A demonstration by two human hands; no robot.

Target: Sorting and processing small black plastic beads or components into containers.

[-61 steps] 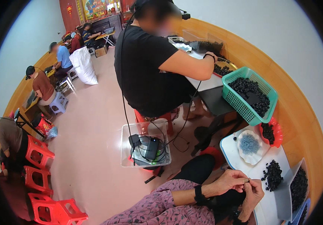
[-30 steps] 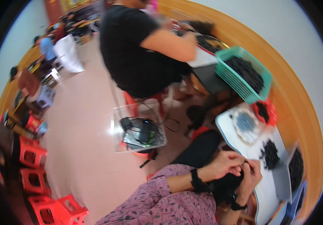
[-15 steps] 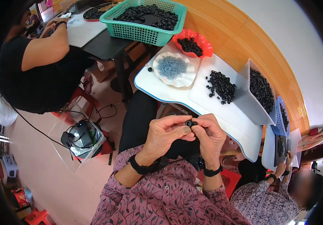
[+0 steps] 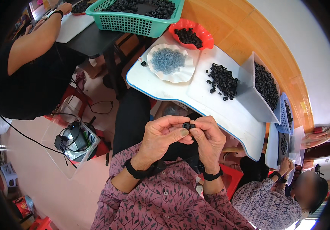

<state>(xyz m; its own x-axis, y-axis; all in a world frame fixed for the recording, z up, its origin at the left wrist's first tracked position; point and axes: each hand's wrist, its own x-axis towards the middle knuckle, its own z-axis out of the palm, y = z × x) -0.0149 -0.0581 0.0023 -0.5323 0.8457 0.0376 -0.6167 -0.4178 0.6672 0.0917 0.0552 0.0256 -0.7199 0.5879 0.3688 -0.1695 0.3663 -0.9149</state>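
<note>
Above my lap, just off the table's near edge, my left hand (image 4: 158,137) and my right hand (image 4: 208,141) meet at the fingertips. Between them is a small black ring-like part (image 4: 188,125), pinched by thumb and forefinger from both sides. Whether it is one piece or two pressed together is hard to see. Beyond my hands, a heap of similar black parts (image 4: 223,80) lies on the white table (image 4: 180,92). To its left a white scalloped dish (image 4: 186,76) holds many small clear bluish pieces.
Black parts also fill a red bowl (image 4: 209,38), a clear bin (image 4: 245,97), a blue basket (image 4: 284,124) and a green basket (image 4: 124,25). One person (image 4: 34,51) works at left, another (image 4: 268,207) at lower right. Cables trail over a clear box (image 4: 63,165).
The view has shifted, so the table and containers sit slightly further left and up. Both hands keep their pinch on the black part, which appears slightly turned.
</note>
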